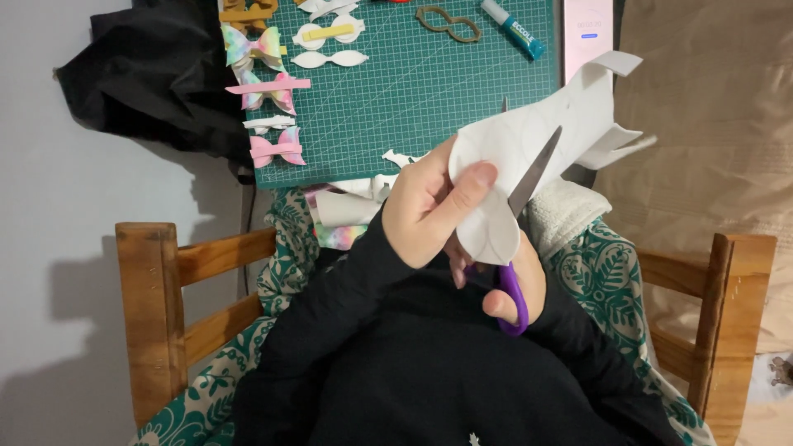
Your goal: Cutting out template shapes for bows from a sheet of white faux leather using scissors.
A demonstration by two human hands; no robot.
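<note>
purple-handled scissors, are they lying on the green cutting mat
No, the purple-handled scissors are held in the right hand, blades in the white sheet that the left hand holds.

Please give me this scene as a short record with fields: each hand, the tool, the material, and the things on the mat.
left hand: holds the white sheet, thumb on top
right hand: grips the purple-handled scissors
scissors: blades open, at the sheet
white sheet: partly cut, rounded shapes
cutting mat: green, gridded
on mat: finished bows at left, bow template, glue tube
seat: wooden chair arms
</note>
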